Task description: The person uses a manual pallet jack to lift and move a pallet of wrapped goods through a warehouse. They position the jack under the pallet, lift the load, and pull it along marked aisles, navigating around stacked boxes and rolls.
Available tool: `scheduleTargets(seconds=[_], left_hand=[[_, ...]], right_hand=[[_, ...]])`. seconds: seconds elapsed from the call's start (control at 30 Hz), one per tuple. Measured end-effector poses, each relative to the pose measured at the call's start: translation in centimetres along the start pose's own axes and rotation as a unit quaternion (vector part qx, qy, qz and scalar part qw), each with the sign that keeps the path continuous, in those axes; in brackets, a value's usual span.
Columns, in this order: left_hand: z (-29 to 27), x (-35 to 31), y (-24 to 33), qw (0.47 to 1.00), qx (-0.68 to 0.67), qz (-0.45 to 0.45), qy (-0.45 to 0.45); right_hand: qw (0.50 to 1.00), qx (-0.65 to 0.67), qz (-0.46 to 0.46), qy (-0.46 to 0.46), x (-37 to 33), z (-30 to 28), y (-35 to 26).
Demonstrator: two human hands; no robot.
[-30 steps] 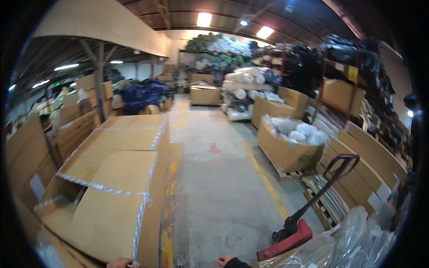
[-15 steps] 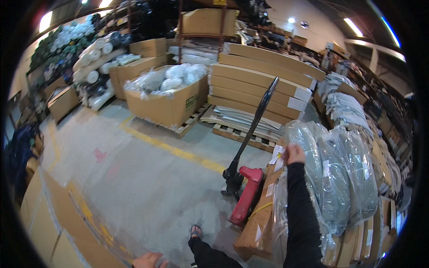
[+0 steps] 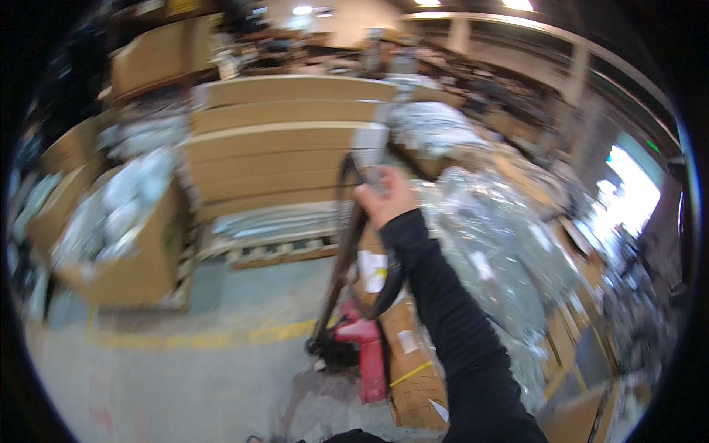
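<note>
Head view: right hand at the dark handle of a red pallet jack, grip impossible to tell through blur

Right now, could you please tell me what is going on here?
A person's right hand is at the dark handle of a red pallet jack; blur hides whether it grips. The left hand is out of view. A long cardboard box lies just right of the jack's red body, and plastic-wrapped bundles lie right of the black-sleeved forearm.
</note>
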State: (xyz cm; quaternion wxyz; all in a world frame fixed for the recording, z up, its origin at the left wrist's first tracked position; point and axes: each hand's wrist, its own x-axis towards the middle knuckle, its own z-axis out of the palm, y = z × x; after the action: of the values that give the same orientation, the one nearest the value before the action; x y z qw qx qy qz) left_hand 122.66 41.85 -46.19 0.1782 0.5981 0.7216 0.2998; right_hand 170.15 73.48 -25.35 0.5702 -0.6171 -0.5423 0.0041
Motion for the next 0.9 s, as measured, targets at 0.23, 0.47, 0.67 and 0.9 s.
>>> scheduleTargets(seconds=[0.23, 0.47, 0.67, 0.9], left_hand=[[4.5, 37.5, 3.0, 0.910, -0.053, 0.402, -0.090], [11.6, 59.7, 22.6, 0.670, -0.233, 0.680, -0.188], [11.0, 59.6, 38.2, 0.519, -0.238, 0.814, -0.103], [8.5, 63.8, 35.7, 0.258, 0.184, 0.874, -0.369]], right_hand=[[0.972, -0.079, 0.215, -0.055, -1.6, -0.6, -3.8], [0.847, -0.112, 0.520, -0.022, -1.0, 2.7, -7.3], [0.803, -0.079, 0.590, -0.023, -2.8, 11.2, -14.2], [0.832, -0.089, 0.542, -0.085, -9.4, 24.5, -20.4]])
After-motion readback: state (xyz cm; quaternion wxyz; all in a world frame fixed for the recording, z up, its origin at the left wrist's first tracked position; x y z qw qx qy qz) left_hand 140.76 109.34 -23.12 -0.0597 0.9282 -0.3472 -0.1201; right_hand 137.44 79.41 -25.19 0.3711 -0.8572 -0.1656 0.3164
